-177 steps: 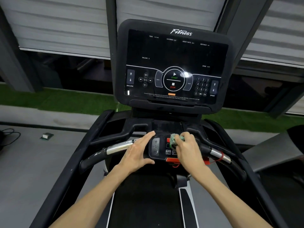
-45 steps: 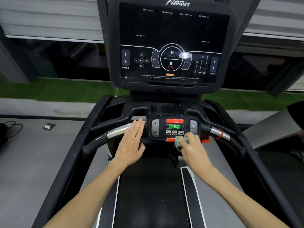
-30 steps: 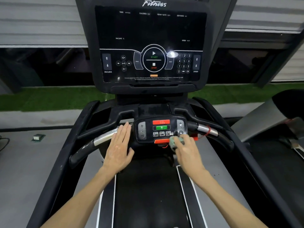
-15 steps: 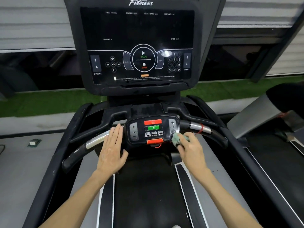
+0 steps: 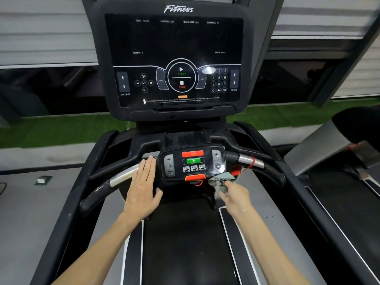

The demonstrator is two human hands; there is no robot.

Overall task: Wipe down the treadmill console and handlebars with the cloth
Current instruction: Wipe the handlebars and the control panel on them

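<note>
The black treadmill console [image 5: 176, 58] stands upright ahead, its dark screen printed with START and STOP. Below it sits a small button panel [image 5: 193, 163] with a red and a green key. My right hand [image 5: 234, 195] pinches a small green-grey cloth [image 5: 220, 182] against the panel's lower right corner. My left hand [image 5: 144, 188] lies flat, fingers straight, on the left handlebar [image 5: 121, 175] beside the panel. The right handlebar [image 5: 249, 161] shows a chrome section with a red cord around it.
The black running belt [image 5: 185, 243] lies under my arms between grey side rails. A second treadmill [image 5: 339, 192] stands at the right. A small box [image 5: 43, 179] lies on the grey floor at left, with green turf beyond.
My right hand has slid the cloth from the panel's lower middle edge to its lower right corner. The left hand has stayed flat on the left handlebar.
</note>
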